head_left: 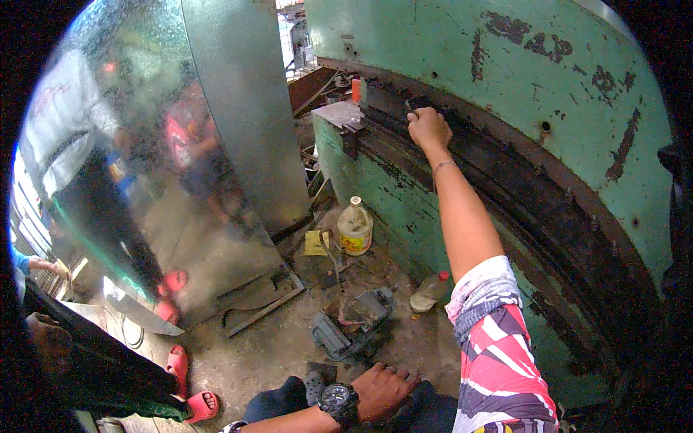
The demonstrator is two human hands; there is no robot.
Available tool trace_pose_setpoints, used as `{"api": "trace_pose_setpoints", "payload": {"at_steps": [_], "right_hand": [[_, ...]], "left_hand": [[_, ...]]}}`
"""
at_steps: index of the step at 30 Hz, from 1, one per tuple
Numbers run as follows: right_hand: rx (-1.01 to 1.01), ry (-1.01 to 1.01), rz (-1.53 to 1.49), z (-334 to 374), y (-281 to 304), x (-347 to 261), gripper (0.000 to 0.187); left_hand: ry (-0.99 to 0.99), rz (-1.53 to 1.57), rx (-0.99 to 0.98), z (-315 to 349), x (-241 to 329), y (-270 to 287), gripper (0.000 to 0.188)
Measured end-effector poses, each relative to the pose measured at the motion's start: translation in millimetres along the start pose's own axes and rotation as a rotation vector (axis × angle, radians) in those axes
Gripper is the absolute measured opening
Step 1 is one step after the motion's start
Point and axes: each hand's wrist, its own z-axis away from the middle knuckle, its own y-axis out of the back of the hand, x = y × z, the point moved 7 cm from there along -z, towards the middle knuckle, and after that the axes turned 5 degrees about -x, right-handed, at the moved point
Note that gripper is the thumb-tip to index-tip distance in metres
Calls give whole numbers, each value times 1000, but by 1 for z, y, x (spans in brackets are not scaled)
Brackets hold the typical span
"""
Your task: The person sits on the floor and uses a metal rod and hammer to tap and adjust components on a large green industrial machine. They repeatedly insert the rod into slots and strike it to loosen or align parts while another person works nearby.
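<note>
My right arm stretches out to a large green machine (577, 137) with chipped paint. At the dark slot between its upper and lower green plates, my right hand (431, 128) is closed at a small dark curved piece (411, 110); what exactly it grips is too small to make out. A row of dark bolts or fittings runs along this slot. Down low, my left hand (382, 391), with a black watch (337, 404) on the wrist, lies flat over my knee, fingers extended and holding nothing.
On the floor stand a grimy vise (354, 322), a plastic jug (355, 227), a red-capped bottle (431, 291) and an angled metal frame (267, 310). A tall shiny sheet (238, 108) rises at left, reflecting people. A person in red sandals (202, 407) stands at lower left.
</note>
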Motion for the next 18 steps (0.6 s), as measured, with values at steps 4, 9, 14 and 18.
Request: {"api": "trace_pose_setpoints", "payload": {"at_steps": [4,9,14,18], "right_hand": [[50,-3,16,2,5,-1,26],[67,67,-12,-4,16,6,27],[127,106,135,5,16,-8,25],[119,113,47,4,11,-5,24]], "left_hand": [[-13,-38,98,-2,-5,-15,43],[18,-41,2,-2,0,-4,40],[17,41,40,-8,-4,-18,37],[-6,7,133,-7,-7,-25,35]]}}
